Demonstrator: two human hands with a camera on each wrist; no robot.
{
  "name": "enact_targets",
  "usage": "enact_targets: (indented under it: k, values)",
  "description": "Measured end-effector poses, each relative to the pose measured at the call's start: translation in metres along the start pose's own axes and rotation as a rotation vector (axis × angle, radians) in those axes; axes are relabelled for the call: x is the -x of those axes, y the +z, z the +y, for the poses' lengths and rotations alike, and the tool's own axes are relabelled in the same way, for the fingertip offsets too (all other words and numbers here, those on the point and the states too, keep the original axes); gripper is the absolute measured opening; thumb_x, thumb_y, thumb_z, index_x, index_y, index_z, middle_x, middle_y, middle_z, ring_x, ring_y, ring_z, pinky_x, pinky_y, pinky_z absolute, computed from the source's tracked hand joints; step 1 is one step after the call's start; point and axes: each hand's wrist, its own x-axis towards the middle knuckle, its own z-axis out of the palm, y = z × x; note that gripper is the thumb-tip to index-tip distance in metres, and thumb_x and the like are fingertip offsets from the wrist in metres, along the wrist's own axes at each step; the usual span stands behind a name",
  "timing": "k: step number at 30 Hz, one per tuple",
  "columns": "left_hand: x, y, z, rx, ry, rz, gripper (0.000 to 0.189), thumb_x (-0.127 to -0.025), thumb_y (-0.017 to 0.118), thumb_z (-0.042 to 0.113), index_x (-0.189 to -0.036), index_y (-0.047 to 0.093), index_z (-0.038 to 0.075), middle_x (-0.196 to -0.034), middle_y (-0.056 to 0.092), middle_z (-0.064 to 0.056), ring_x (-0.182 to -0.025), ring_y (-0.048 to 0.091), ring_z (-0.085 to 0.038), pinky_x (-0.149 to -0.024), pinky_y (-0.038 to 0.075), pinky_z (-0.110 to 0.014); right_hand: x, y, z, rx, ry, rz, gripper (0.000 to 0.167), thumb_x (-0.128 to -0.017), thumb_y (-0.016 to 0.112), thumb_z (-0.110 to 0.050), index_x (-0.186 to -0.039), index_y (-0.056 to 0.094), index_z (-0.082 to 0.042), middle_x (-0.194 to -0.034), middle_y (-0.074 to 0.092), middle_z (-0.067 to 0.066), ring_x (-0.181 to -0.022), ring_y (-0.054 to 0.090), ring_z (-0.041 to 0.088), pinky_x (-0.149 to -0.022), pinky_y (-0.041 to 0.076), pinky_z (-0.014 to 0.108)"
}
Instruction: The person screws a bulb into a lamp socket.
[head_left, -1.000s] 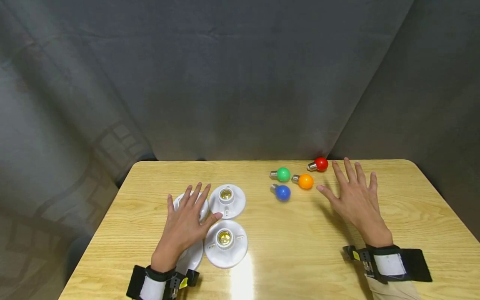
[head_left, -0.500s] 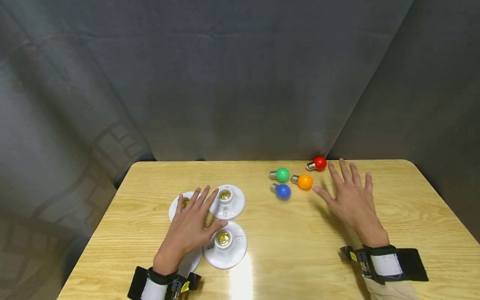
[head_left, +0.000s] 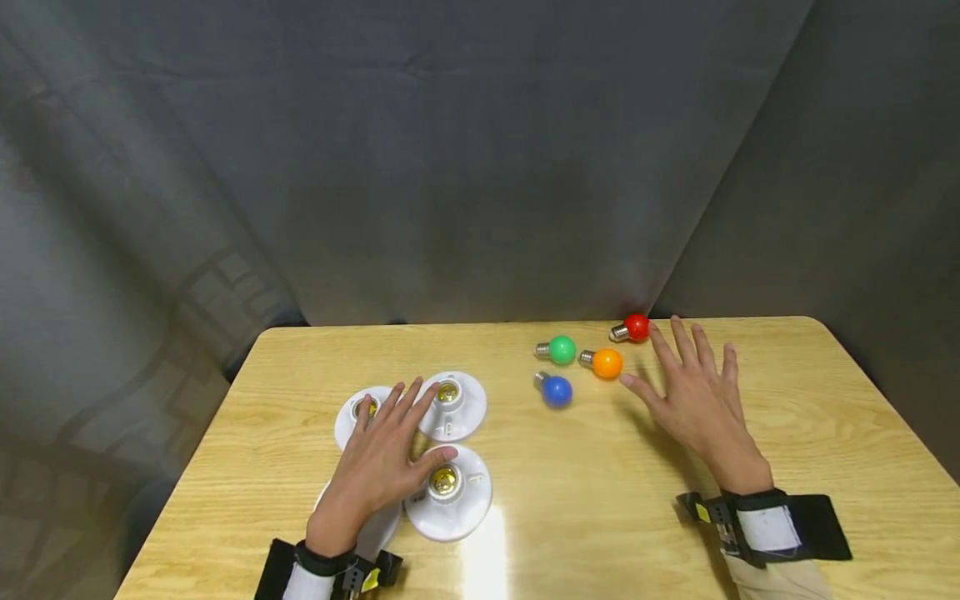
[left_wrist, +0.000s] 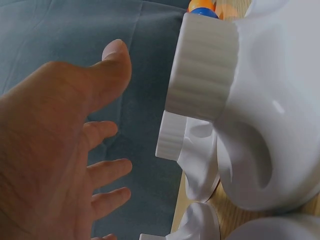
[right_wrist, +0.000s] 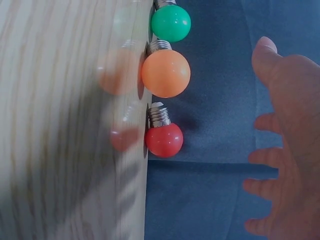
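Grip, left hand (head_left: 381,462): fingers spread and extended, raised above the sockets, apart from them in the left wrist view. Grip, right hand (head_left: 701,408): fingers likewise spread and extended, held over the bench (head_left: 570,508) just right of the bulbs, touching none.

Sockets, white, round, four, set upright in a close cluster on the left of the bench: far-right socket (head_left: 471,412), brass interior visible; near-right socket (head_left: 472,508), likewise, thumb over its edge; far-left socket (head_left: 346,427), partly covered by fingers; near-left socket (head_left: 384,529), mostly hidden beneath hand and wrist.

Bulbs, coloured, four, lying on their sides, far and right of the sockets: green bulb (head_left: 562,350), leftmost threaded base; orange bulb (head_left: 607,363), to its right; red bulb (head_left: 637,327), by the far edge; blue bulb (head_left: 557,392), nearest.

Backdrop: grey curtain (head_left: 480,167) beyond the bench.
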Motion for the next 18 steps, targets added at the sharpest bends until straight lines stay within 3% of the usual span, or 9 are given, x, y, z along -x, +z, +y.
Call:
enact_targets:
  k: [18]
  values:
    - [0.0024, -0.0007, 0.0026, 0.023, 0.007, -0.002, 0.084, -0.086, 0.054, 0.067, -0.153, 0.03, 0.022, -0.159, 0.031, -0.006, -0.146, 0.031, -0.033, -0.119, 0.016, -0.06, -0.003, 0.0012, -0.0059, 0.012, -0.021, 0.029, 0.084, -0.09, 0.049, -0.065, -0.152, 0.03, -0.013, -0.158, 0.023, 0.025, -0.142, 0.02, 0.049, -0.111, 0.006, 0.074]
